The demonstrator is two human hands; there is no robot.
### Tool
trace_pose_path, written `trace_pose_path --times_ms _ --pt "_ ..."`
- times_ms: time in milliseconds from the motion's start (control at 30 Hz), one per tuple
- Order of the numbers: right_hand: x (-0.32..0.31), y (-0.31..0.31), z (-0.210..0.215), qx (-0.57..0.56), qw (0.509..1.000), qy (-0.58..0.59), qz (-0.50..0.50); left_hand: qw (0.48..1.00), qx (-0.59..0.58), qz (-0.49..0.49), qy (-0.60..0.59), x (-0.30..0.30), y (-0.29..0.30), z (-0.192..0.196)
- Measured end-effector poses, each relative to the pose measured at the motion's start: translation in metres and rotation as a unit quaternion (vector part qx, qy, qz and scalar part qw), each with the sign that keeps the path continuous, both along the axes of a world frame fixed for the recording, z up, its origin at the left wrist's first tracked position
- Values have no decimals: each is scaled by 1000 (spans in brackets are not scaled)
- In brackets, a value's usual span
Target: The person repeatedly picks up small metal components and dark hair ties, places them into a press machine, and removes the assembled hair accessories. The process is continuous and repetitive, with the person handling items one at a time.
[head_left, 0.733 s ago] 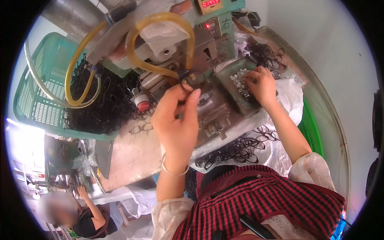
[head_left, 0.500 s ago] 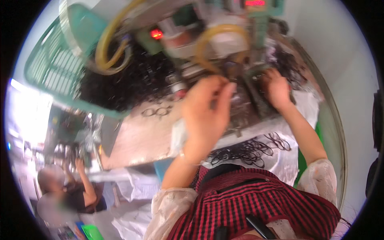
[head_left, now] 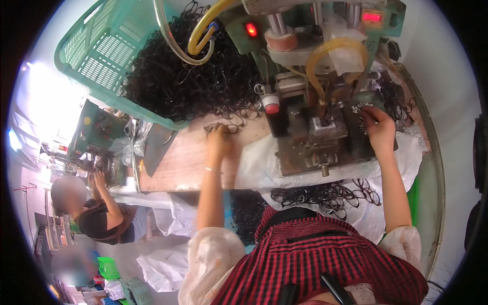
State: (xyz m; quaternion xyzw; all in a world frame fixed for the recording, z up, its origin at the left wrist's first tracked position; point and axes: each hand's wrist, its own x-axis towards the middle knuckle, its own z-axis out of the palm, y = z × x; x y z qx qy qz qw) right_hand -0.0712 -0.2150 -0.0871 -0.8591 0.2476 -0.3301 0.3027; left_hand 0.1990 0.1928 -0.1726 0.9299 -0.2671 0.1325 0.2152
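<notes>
Left grip: left hand (head_left: 219,142) reaches forward, fingers curled down onto a few thin black wire eyeglass frames (head_left: 223,127) at the near edge of the big dark heap; looks pinched onto one, though the fingertips are hidden. Right grip: right hand (head_left: 378,127) closed narrow on a small pale metallic part (head_left: 362,108), held just beside the press's work area.

Largest first:
- green plastic mesh basket (head_left: 96,56), tipped, spilling a tangled pile of black frames (head_left: 193,81) onto the worn wooden surface (head_left: 178,162).
- grey-green bench press machine (head_left: 315,101) with yellow hoses, red lamps and a red-capped knob; it stands on white cloth (head_left: 259,168).
- loose black frames (head_left: 325,195) lying on the cloth at the near edge, by the person's red checked shirt.
- another person seated at a similar machine, far left.

Judged step: picking up, one frame from the heap and one small part at the fixture. Next move likely calls for bringing the frame across to the fixture without snagging neighbours in the tangle, and seating both squarely.
</notes>
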Motion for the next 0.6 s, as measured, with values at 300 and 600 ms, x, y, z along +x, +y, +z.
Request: trace_pose_path --times_ms 300,600 --pt "-104 -21 -25 89 987 -85 -102 957 -244 85 130 -35 -27 48" --pt "-23 53 48 -13 985 -149 80 992 -12 74 100 -57 -42 21"
